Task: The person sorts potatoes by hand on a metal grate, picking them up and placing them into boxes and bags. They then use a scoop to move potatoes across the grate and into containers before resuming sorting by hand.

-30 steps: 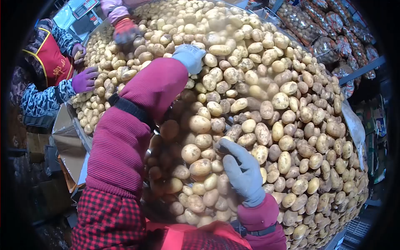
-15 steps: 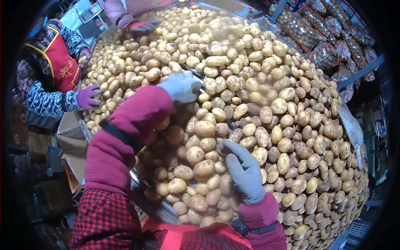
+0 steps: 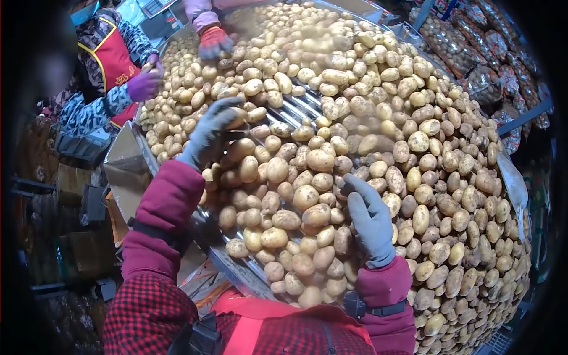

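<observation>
My left hand [image 3: 207, 133], in a grey glove, is curled at the left of the pile, with a partly hidden potato [image 3: 238, 120] between its fingers and thumb. My right hand [image 3: 373, 222], gloved in grey too, rests against the right side of the heap nearest me, thumb and fingers apart. Between the hands lies a mound of loose, soil-marked potatoes [image 3: 286, 219] of mixed sizes. Beyond my left hand, bare metal bars [image 3: 293, 109] show through a gap in the potatoes.
A big slope of potatoes [image 3: 455, 225] fills the right side. At the left, a person with purple gloves [image 3: 145, 86] works at the pile; another person's red glove [image 3: 214, 42] touches its far edge. Filled net bags [image 3: 485, 83] are stacked at back right. A cardboard box [image 3: 127, 157] stands left.
My left hand has drawn back leftward, uncovering the metal bars. My right hand has shifted slightly right in view. The purple-gloved hands have come together, and the red glove has moved.
</observation>
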Tool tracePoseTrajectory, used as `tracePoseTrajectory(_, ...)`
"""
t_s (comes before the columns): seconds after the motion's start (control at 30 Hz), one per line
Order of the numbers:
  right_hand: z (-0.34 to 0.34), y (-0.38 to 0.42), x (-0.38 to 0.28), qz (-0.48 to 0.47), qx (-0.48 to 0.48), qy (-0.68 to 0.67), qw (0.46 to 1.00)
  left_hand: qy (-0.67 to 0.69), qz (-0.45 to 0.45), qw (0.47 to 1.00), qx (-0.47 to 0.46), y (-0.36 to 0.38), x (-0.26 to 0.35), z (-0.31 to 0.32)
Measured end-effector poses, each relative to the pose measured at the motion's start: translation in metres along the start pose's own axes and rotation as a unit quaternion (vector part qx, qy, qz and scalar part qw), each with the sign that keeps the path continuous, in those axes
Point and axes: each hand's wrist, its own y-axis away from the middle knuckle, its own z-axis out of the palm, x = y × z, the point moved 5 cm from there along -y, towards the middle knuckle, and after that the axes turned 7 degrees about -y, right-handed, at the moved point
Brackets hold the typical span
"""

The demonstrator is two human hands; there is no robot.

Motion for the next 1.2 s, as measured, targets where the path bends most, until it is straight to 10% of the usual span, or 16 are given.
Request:
tracePoseTrajectory(0.23, 0.0, -0.001, 0.001, -0.008, -0.003, 0.026, 1.0, -0.047, 0.136, 0.987, 0.071, 0.052, -0.013, -0.074)
tracePoseTrajectory(0.27, 0.0, -0.002, 0.001, -0.008, -0.006, 0.025, 1.0, 0.072, 0.028, 0.996, 0.048, 0.065, -0.007, -0.069)
tracePoseTrajectory(0.53, 0.002, -0.001, 0.001, 0.002, -0.004, 0.025, 1.0, -0.194, 0.046, 0.98, 0.001, 0.072, 0.013, -0.026)
tracePoseTrajectory(0.63, 0.003, -0.001, 0.0, 0.0, 0.001, 0.025, 1.0, -0.644, 0.052, 0.756, -0.102, 0.054, 0.046, 0.03)
tracePoseTrajectory(0.67, 0.004, 0.0, 0.0, 0.0, 0.0, 0.025, 1.0, -0.644, 0.052, 0.757, -0.1, 0.045, 0.043, 0.039)
tracePoseTrajectory(0.73, 0.002, -0.002, -0.001, -0.014, -0.006, 0.043, 0.999, -0.788, 0.139, 0.568, -0.194, 0.029, 0.018, 0.058)
tracePoseTrajectory(0.87, 0.001, -0.002, 0.0, -0.014, -0.011, 0.036, 0.999, -0.798, 0.227, 0.523, -0.195, 0.006, 0.001, 0.063)
tracePoseTrajectory(0.97, 0.001, -0.002, 0.0, -0.013, -0.01, 0.032, 0.999, -0.787, 0.141, 0.56, -0.216, 0.002, -0.001, 0.047)
tracePoseTrajectory(1.03, -0.001, -0.003, -0.002, -0.018, -0.012, 0.048, 0.999, -0.627, 0.076, 0.768, -0.109, 0.013, 0.01, 0.026)
tracePoseTrajectory(1.1, 0.002, -0.003, -0.001, -0.02, -0.019, 0.06, 0.998, -0.192, -0.006, 0.973, -0.125, 0.02, -0.005, 0.011)
tracePoseTrajectory(1.2, 0.0, -0.003, 0.003, -0.015, -0.006, 0.031, 0.999, -0.057, 0.033, 0.995, -0.076, 0.054, 0.005, 0.009)
